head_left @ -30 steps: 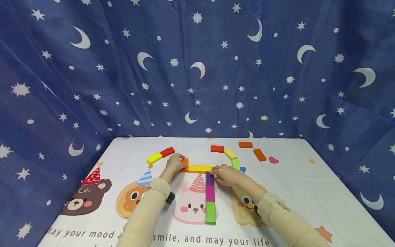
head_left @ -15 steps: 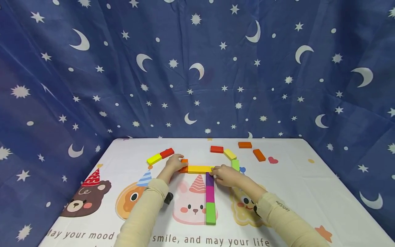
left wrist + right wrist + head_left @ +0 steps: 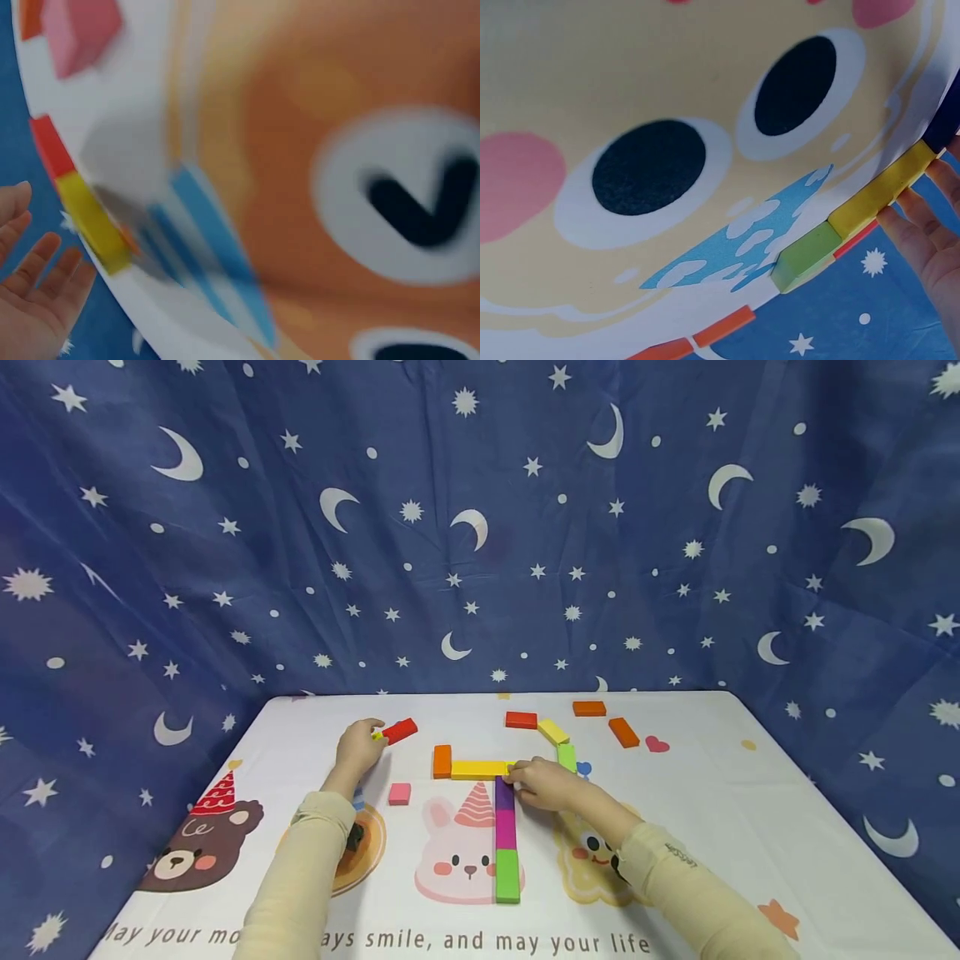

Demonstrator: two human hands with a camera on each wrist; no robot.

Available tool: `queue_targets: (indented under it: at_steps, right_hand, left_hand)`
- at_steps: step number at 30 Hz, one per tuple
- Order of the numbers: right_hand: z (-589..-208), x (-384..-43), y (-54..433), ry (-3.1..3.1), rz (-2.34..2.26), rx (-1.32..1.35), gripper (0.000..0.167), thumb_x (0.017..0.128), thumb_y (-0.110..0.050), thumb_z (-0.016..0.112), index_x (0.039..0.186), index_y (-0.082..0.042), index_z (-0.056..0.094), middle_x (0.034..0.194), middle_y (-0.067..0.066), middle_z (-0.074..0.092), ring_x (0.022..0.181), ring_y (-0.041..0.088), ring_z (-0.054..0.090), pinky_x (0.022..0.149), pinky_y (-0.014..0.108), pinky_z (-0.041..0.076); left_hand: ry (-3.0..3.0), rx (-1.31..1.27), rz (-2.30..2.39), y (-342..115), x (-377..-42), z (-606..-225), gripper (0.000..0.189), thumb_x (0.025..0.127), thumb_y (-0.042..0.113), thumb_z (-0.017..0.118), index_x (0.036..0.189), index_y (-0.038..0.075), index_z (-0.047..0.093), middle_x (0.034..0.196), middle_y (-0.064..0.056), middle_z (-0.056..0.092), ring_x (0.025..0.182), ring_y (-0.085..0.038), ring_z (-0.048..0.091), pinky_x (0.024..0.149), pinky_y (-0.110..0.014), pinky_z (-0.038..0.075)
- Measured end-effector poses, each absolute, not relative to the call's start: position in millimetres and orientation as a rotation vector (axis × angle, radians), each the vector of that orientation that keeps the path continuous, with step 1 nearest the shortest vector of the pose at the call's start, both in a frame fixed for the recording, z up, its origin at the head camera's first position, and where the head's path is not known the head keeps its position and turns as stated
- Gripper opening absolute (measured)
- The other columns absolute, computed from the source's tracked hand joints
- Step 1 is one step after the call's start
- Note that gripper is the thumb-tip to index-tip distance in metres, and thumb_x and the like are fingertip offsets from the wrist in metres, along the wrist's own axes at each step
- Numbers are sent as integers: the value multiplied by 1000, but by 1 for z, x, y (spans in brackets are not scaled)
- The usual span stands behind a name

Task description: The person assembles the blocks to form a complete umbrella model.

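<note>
My left hand (image 3: 357, 750) is over the yellow block (image 3: 96, 225), which it mostly hides in the head view. The fingers are spread in the left wrist view, with tips at that block's side. A red block (image 3: 400, 731) adjoins its far end. My right hand (image 3: 546, 783) touches another yellow block (image 3: 881, 191) with nearly straight fingers laid along its far side; its thumb is out of the right wrist view. A yellow-orange block (image 3: 477, 769) and an upright orange block (image 3: 442, 761) continue leftward from it. Purple (image 3: 505, 795), magenta (image 3: 506, 829) and green (image 3: 507, 875) blocks run toward me.
A small pink block (image 3: 399, 793) lies left of the row. Beyond my right hand curve a light green block (image 3: 567, 757), a pale yellow one (image 3: 553, 732) and a red one (image 3: 521, 719). Two orange blocks (image 3: 623, 732) lie farther right. A starry curtain (image 3: 480, 543) hangs behind.
My left hand has left the upright orange block and moved left to the yellow block, uncovering the pink block. The right hand stays in place. The head view has shifted slightly.
</note>
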State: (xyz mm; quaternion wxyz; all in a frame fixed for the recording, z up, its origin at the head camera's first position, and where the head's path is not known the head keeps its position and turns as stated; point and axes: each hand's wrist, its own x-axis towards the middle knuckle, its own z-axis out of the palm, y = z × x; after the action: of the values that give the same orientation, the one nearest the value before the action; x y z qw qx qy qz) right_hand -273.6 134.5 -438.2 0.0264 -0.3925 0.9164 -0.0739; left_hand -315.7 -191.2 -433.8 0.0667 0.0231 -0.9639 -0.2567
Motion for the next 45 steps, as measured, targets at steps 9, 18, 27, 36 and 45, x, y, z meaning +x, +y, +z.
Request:
queue_targets:
  at_steps: [9, 18, 27, 36, 45]
  right_hand:
    - [-437, -272, 134, 2812, -230, -1183, 29, 89, -8, 59, 116, -3, 66, 119, 14, 65, 107, 28, 62, 94, 40, 50]
    - [-435, -274, 136, 2827, -222, -1219, 29, 88, -7, 58, 116, -3, 66, 116, 13, 66, 106, 27, 62, 93, 40, 50]
    - [-435, -275, 136, 2823, -225, -1224, 30, 87, -7, 59, 115, -2, 66, 118, 15, 65, 107, 30, 62, 93, 42, 50]
    - [-435, -273, 140, 2827, -219, -1202, 28, 88, -7, 58, 114, -3, 67, 116, 14, 66, 104, 29, 63, 90, 41, 51]
    - [-438, -275, 135, 2815, -269, -1208, 29, 88, -8, 59, 116, -3, 66, 119, 16, 65, 110, 30, 61, 95, 43, 49]
  left_hand:
    - [-3031, -28, -617, -217, -315, -450, 41, 90, 7, 54, 129, -6, 52, 129, -28, 54, 120, -44, 50, 102, -54, 40]
    - [-3032, -107, -612, -218, -324, -450, 37, 83, -2, 61, 119, -10, 59, 119, -29, 60, 110, -43, 57, 98, -52, 44]
    - [-3004, 35, -732, -222, -326, -444, 42, 85, 2, 59, 125, -11, 53, 125, -30, 56, 117, -45, 52, 102, -52, 41]
    - [-2936, 171, -980, -222, -328, -439, 46, 89, 10, 59, 129, -11, 50, 124, -31, 55, 115, -42, 53, 101, -51, 41]
    - [-2836, 156, -1096, -200, -339, -439, 45, 89, 14, 62, 127, -8, 54, 119, -29, 60, 111, -40, 56, 97, -47, 45]
